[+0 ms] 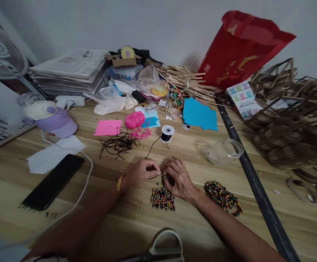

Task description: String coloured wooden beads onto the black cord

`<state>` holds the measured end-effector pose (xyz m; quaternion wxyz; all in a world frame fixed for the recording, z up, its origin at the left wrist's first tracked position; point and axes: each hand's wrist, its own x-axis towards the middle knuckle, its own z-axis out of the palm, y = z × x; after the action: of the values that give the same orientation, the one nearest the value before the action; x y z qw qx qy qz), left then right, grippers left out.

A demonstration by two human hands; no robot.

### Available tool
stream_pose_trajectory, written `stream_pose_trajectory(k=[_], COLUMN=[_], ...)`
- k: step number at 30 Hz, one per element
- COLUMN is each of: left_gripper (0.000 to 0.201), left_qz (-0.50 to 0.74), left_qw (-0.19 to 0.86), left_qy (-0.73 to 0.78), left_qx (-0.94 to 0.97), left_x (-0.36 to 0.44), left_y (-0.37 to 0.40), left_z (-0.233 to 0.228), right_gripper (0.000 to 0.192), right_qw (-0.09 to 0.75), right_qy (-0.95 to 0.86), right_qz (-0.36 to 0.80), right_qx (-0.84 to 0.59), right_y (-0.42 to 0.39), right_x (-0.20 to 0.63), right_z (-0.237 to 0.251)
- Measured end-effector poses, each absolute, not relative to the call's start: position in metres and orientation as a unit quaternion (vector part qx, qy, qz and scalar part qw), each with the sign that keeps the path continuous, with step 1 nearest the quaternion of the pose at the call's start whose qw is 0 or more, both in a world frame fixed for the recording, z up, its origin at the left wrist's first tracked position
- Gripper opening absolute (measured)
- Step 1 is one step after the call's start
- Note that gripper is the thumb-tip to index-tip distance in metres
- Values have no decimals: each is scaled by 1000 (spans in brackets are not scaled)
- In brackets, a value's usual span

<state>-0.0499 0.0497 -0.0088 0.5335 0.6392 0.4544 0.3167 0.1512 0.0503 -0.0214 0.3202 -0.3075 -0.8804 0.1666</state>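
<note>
**Beads and black cord held between two hands over a wooden table**

A thin black cord [153, 144] is pinched between the thumb and fingers of the left hand [143, 170], which is closed on it; the cord is seen running far and right to a small white spool [167, 132] wound with the same dark thread. The right hand [179, 178] is curled, fingertips drawn together against those of the left, apparently on a small bead that is too tiny to be made out. Both wrists are rested on the table [256, 225], pale wood with a streaked grain, and a yellow bangle [119, 184] is worn on the left wrist.

Just near of the hands, a loose heap of small round beads [162, 199] in mixed colours is spread. To the right, a denser beaded piece [222, 197] is laid, knobbly and multicoloured. A clear glass jar [225, 151] is tipped on its side further right and far.

A tangle of dark cord offcuts [118, 144] is scattered far left of the hands, beside a fuzzy pink yarn ball [134, 119] and a flat pink paper square [108, 127]. A glossy black phone [53, 182] is laid at the left.
</note>
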Motion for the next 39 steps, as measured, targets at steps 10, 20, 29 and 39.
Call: stream_pose_trajectory(k=[10, 20, 29, 39], left_gripper=[13, 9, 9, 10], left_qz=[334, 367, 361, 287], left_qw=[509, 439, 414, 249], left_qy=[466, 460, 468, 446], left_qx=[642, 679, 692, 810], left_x=[-47, -45, -43, -37], left_y=[49, 49, 49, 42], left_z=[-17, -19, -17, -8], right_gripper=[19, 16, 4, 9], right_qw=[472, 382, 342, 327], right_qy=[-651, -808, -851, -844], right_qz=[354, 250, 210, 181], right_qx=[-478, -373, -339, -384], right_y=[59, 52, 50, 58], right_x=[160, 153, 149, 153], right_z=[-24, -18, -22, -25])
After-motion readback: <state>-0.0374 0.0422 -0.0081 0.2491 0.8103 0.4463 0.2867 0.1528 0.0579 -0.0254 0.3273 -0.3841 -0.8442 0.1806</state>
